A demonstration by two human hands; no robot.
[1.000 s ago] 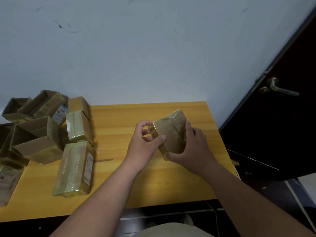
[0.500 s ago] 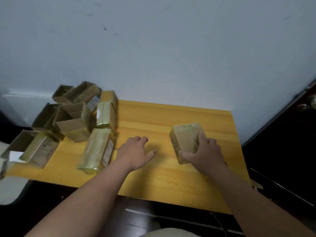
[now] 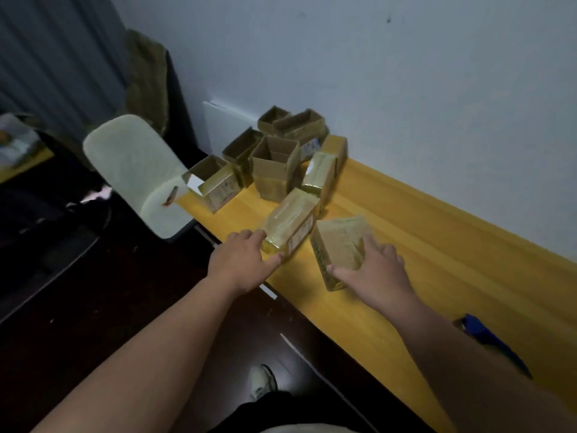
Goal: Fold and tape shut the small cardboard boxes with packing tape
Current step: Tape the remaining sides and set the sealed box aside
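The taped box (image 3: 340,245), held up a second ago, now lies on the surface (image 3: 437,245) under the right hand's (image 3: 377,273) curled grip, while the open left hand (image 3: 240,260) touches a finished neighbouring box (image 3: 288,228), suggesting this one is done.

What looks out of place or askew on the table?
One open box at the table's left end appears to jut over the edge above the chair; it might fall. The other open boxes stand jumbled and tilted.

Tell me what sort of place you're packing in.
Probably a room in a home or small office, not a warehouse: a yellow wooden table against a plain wall, a padded chair, a curtain.
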